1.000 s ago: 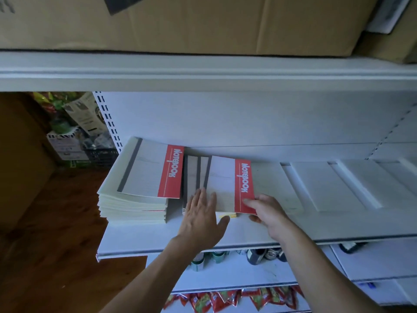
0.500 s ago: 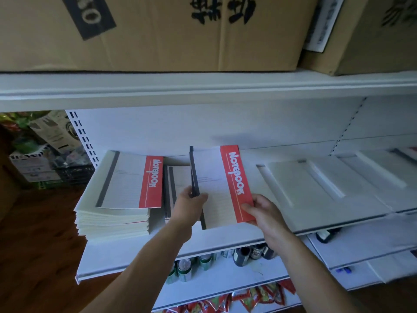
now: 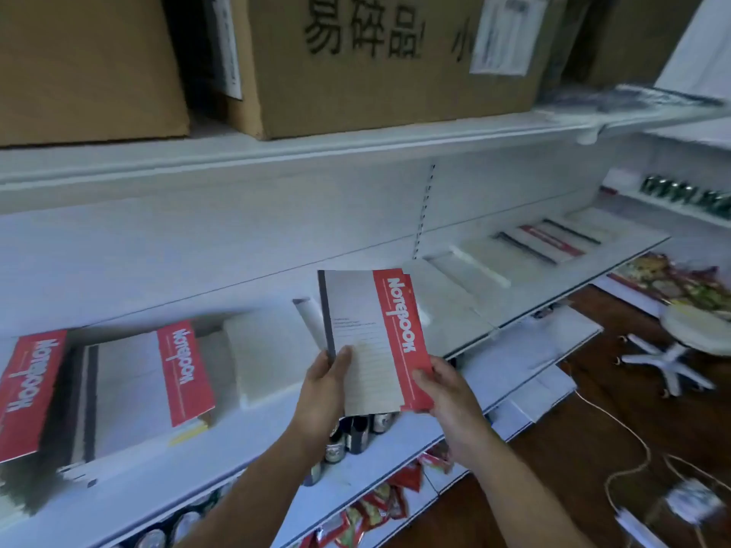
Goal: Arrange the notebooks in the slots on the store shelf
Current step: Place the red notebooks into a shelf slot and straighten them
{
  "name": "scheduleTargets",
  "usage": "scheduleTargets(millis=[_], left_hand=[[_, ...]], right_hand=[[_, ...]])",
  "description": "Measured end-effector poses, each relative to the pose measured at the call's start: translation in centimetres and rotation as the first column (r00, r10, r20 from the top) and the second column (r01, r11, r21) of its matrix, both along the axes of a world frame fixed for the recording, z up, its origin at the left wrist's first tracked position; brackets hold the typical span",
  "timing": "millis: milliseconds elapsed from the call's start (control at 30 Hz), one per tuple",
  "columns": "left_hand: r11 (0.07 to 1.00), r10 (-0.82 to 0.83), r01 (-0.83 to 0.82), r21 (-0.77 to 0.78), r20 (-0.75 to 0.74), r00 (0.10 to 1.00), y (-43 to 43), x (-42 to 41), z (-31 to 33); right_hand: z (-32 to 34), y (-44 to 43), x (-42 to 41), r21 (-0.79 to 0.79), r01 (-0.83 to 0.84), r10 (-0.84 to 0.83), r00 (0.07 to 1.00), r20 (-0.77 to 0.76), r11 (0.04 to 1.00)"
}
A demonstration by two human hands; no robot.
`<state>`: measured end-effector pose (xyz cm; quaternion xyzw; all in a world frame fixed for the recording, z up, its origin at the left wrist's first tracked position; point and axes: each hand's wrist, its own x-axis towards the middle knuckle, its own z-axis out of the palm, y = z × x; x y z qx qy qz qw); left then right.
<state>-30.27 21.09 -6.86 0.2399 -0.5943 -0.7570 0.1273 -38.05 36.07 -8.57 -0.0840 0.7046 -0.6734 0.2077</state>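
Both hands hold a small stack of notebooks (image 3: 372,334) with white covers and a red "Notebook" band, lifted upright in front of the white shelf (image 3: 277,405). My left hand (image 3: 322,393) grips the dark spine edge at the bottom left. My right hand (image 3: 445,393) pinches the red band at the bottom right. Another stack of notebooks (image 3: 146,385) lies in a slot to the left, and one more stack (image 3: 27,393) sits at the far left. Further notebooks (image 3: 550,241) lie flat on the shelf at the right.
Raised white dividers (image 3: 478,267) split the shelf into slots. Cardboard boxes (image 3: 379,61) stand on the shelf above. Bottles (image 3: 356,429) and red snack packets (image 3: 379,504) fill lower shelves. A white stool (image 3: 696,334) and a cable (image 3: 629,441) are on the wooden floor at the right.
The held notebooks have come up off the shelf and shifted right. The view has swung right, so the left stacks now sit at the frame's edge and the right shelf section shows.
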Motion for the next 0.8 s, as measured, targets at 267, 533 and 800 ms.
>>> scheduleTargets(millis=[267,533,800], left_hand=[[0.956,-0.289,0.292,-0.037,0.059,0.955,16.9,-14.7,-1.9],[0.909,-0.405,0.410,-0.070,0.078,0.911,28.0,-25.0,-2.0],[0.896,-0.422,0.433,-0.096,0.111,0.900,33.0,-38.7,-5.1]], right_hand=[[-0.1,20.3,-10.8,0.088,0.234,-0.227,0.971,-0.080,0.968],[-0.6,31.5,-18.9,0.101,0.331,-0.325,0.943,-0.067,0.938],[-2.9,37.0,-31.9,0.140,0.399,-0.399,0.917,-0.028,0.906]])
